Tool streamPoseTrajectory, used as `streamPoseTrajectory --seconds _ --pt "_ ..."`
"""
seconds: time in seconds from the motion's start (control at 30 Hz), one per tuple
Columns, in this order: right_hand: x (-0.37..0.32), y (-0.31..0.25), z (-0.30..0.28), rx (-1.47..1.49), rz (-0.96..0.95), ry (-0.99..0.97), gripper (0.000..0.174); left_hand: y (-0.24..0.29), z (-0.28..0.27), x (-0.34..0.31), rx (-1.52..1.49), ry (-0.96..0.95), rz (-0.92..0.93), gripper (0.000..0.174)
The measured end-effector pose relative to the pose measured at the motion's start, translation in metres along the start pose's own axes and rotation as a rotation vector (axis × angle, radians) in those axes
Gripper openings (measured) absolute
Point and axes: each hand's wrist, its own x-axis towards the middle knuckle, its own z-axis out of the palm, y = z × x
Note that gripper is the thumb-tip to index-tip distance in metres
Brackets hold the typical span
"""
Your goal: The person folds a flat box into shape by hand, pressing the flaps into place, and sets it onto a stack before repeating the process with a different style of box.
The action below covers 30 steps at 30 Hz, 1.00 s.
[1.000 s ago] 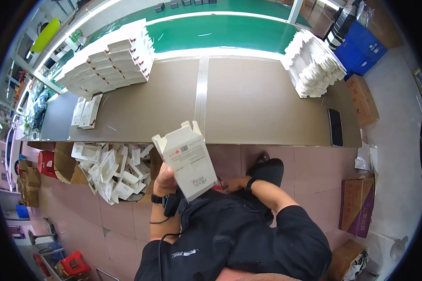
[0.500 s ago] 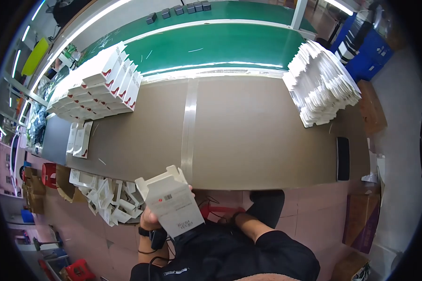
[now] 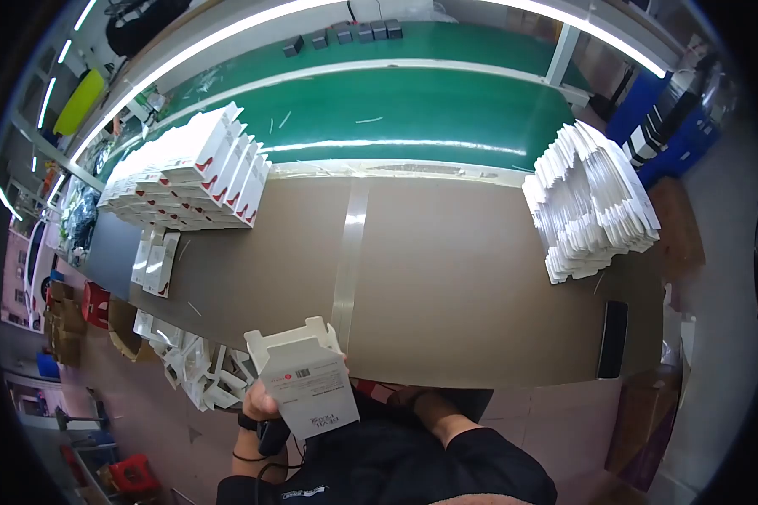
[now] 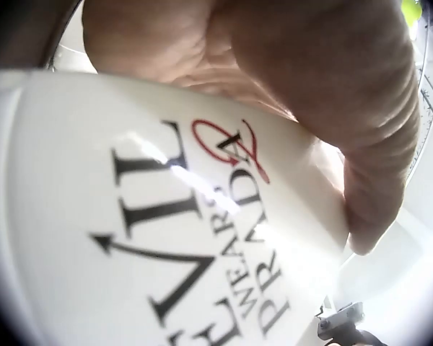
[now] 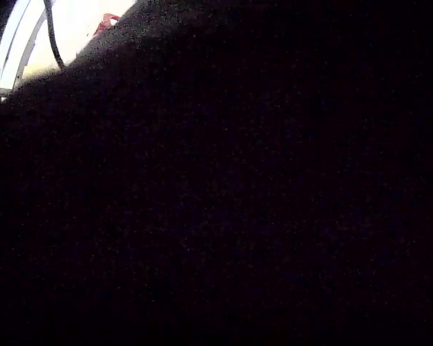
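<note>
My left hand (image 3: 263, 401) grips a white printed carton (image 3: 313, 389) by its sides, its flaps standing up at the top, in front of the table's near edge. In the left wrist view the thumb and palm of the left hand (image 4: 296, 79) lie against the carton (image 4: 72, 202), which bears black lettering and a red mark. Low by my lap, against the dark clothing, is my right hand (image 3: 403, 397); its fingers are too dim and hidden to read. The right wrist view is almost wholly black.
Stacked white boxes (image 3: 185, 181) stand at the table's left, flat white cartons (image 3: 594, 206) at its right. A phone (image 3: 612, 340) lies near the right edge. Below the left edge is a heap of white trays (image 3: 195, 369). A green surface (image 3: 413, 109) runs behind.
The head view has tilted upward, so the table sits lower in it. The carton stays in my left hand and appears lower and further left than a second ago.
</note>
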Motion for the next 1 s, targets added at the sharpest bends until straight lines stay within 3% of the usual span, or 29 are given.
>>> streamPoseTrajectory --seconds 0.17,0.27,0.33,0.37,0.43,0.47,0.53,0.57,0.63,0.67,0.73,0.77,0.83,0.87,0.93,1.0 --pt "0.010 0.006 -0.038 0.250 -0.011 0.121 0.041 -0.016 0.009 0.003 -0.054 0.049 0.024 0.117" --pt "0.011 0.029 0.003 0.435 0.004 0.170 0.041 -0.034 -0.012 -0.002 -0.092 0.003 0.061 0.117" --pt "0.060 0.094 -0.013 0.945 -0.465 0.001 0.035 -0.048 -0.037 -0.006 -0.084 0.065 -0.018 0.117" --pt "0.015 0.043 0.024 0.953 -0.448 -0.003 0.035 -0.052 -0.046 -0.003 -0.058 0.113 -0.087 0.116" --pt "-0.142 -0.083 -0.006 -0.182 -0.321 0.304 0.036 -0.062 -0.054 0.002 -0.131 0.053 -0.056 0.112" --pt "-0.189 -0.166 0.038 -0.749 -0.233 0.437 0.041 -0.062 -0.049 -0.001 -0.134 0.053 -0.060 0.112" --pt "-0.217 -0.174 0.049 -0.872 -0.375 0.657 0.044 -0.058 -0.036 -0.002 -0.226 -0.093 0.039 0.098" --pt "-0.231 -0.180 0.055 -0.870 -0.368 0.663 0.044 -0.057 -0.031 -0.004 -0.273 -0.166 0.085 0.091" --pt "-0.269 -0.212 0.072 -0.948 -0.177 0.726 0.044 -0.057 -0.028 -0.008 -0.262 -0.168 0.091 0.093" --pt "-0.285 -0.226 0.079 -0.952 -0.171 0.729 0.044 -0.056 -0.027 -0.010 -0.246 -0.163 0.103 0.096" --pt "-0.311 -0.256 0.093 -0.685 -0.648 0.962 0.037 -0.052 -0.024 -0.013 -0.232 -0.156 0.124 0.098" --pt "-0.323 -0.274 0.101 -0.690 -0.644 0.956 0.037 -0.048 -0.019 -0.015 -0.174 -0.173 0.117 0.102" --pt "-0.343 -0.306 0.105 -0.327 -0.845 1.134 0.038 -0.040 -0.009 -0.012 -0.054 -0.212 0.107 0.109" --pt "-0.341 -0.317 0.098 -0.333 -0.845 1.136 0.038 -0.037 -0.005 -0.007 -0.055 -0.217 0.111 0.109" --pt "-0.333 -0.335 0.089 -0.058 -1.213 1.142 0.059 -0.036 0.002 0.003 -0.064 -0.318 0.060 0.108" --pt "-0.331 -0.346 0.087 -0.017 -1.207 1.072 0.064 -0.036 0.007 0.014 -0.067 -0.374 0.028 0.107"
